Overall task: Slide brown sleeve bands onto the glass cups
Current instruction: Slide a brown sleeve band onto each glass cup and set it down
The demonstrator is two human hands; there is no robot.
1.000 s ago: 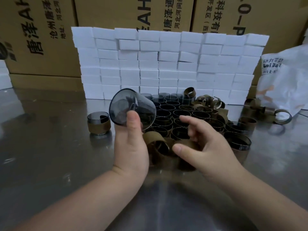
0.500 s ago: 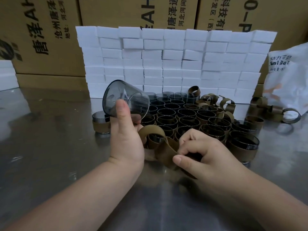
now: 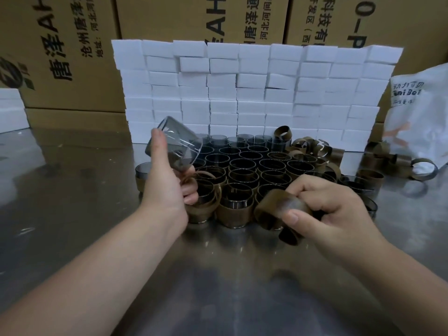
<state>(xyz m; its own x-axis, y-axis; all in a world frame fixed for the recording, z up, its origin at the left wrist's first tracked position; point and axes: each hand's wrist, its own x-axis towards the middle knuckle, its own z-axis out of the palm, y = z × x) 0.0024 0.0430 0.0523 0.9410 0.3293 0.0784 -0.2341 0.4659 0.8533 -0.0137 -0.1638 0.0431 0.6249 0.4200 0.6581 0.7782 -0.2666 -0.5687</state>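
Both forearms come in from the bottom corners and close on the front of the cup cluster [image 3: 249,163]. My left hand [image 3: 167,183] is raised at the cluster's front left corner, wrist cocked back and thumb pointing up. My right hand [image 3: 327,212] sits lower at the front right corner, knuckles up, thumb pointing left. For room, open steel table [image 3: 72,195] runs to the left of the cluster and in front of it. Directly behind the cluster stands a wall of white blocks [image 3: 252,88], and a heap of loose bands [image 3: 308,147] crowds its back right side. One sleeved cup [image 3: 141,177] stands just left of the cluster, half hidden behind my left hand. The left fingers are curled round a smoky glass cup [image 3: 179,144], thumb laid along its wall. The cup is tilted and lifted above the cluster's front left cups. The right thumb and curled fingers pinch a brown sleeve band [image 3: 276,207], its ring opening facing left, level with the cluster's front row and apart from the held cup. A darker loop shows under the thumb; I can't tell whether it's a second band.
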